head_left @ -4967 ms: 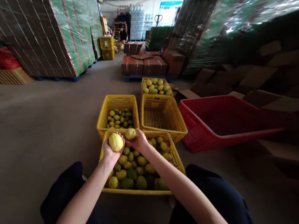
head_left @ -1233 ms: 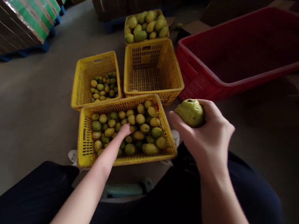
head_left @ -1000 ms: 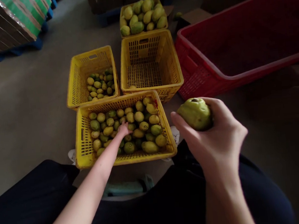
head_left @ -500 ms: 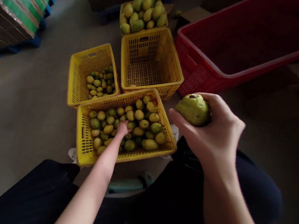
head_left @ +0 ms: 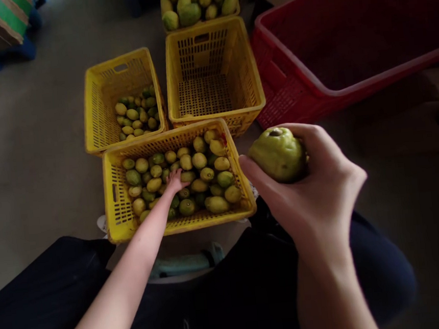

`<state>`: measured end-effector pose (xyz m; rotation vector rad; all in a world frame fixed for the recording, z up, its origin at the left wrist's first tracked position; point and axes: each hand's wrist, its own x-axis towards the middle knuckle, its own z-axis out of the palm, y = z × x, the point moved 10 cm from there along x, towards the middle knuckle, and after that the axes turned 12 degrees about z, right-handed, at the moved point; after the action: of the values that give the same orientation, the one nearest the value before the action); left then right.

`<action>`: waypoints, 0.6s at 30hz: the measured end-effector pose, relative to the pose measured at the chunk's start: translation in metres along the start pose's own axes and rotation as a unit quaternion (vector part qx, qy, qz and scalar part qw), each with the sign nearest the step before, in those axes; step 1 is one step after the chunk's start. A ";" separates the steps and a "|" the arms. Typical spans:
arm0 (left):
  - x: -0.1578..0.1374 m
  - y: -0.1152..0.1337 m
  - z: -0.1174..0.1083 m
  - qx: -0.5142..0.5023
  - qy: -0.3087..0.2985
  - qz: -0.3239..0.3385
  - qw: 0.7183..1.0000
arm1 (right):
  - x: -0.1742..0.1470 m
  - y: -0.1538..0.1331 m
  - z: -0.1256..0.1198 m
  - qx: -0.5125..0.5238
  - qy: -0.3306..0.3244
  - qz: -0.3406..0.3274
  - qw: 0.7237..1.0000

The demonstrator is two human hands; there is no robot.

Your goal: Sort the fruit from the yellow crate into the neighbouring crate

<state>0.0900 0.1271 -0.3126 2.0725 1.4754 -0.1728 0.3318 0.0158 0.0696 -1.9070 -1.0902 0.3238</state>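
Note:
My right hand [head_left: 313, 177] is closed around a large, lumpy green lemon [head_left: 278, 154], its stem end turned up, held above and to the right of the near crate. My left hand [head_left: 175, 181] reaches down into that yellow crate [head_left: 125, 233], fingers spread and thumb apart. It rests on the fruit beside a yellow-green lemon [head_left: 188, 176], without a clear grip on it. Several green and yellow lemons [head_left: 217, 204] of mixed sizes lie around the hand in the crate.
Behind stand a yellow crate [head_left: 92, 109] partly filled with small fruit and an empty yellow crate [head_left: 257, 92]. Farther back, another crate [head_left: 166, 28] holds larger fruit. A big red bin [head_left: 292, 71] stands at right; boxes on a blue pallet [head_left: 27, 48] are at far left.
The view has tilted down, so the crates sit higher up and slightly left. My right hand still holds the lemon; my left hand remains among the fruit, its fingers a little more spread.

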 end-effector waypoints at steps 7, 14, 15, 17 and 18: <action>0.003 0.006 -0.007 0.032 -0.003 -0.001 0.999 | 0.000 0.000 0.002 0.001 -0.014 0.003 1.000; -0.001 0.010 -0.008 0.009 0.005 0.009 1.000 | -0.004 -0.005 0.005 -0.013 -0.010 -0.011 1.000; -0.004 0.012 -0.009 -0.003 0.009 0.018 1.000 | -0.005 -0.006 0.007 -0.016 -0.011 -0.015 1.000; -0.011 0.017 -0.010 -0.018 0.013 0.031 0.999 | -0.007 -0.010 0.013 -0.015 -0.018 -0.024 0.999; -0.016 0.019 -0.012 -0.024 0.014 0.033 0.999 | -0.008 -0.012 0.016 -0.011 -0.025 -0.027 0.999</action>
<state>0.0981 0.1165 -0.2888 2.0896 1.4112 -0.0831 0.3110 0.0214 0.0687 -1.8938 -1.1814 0.3307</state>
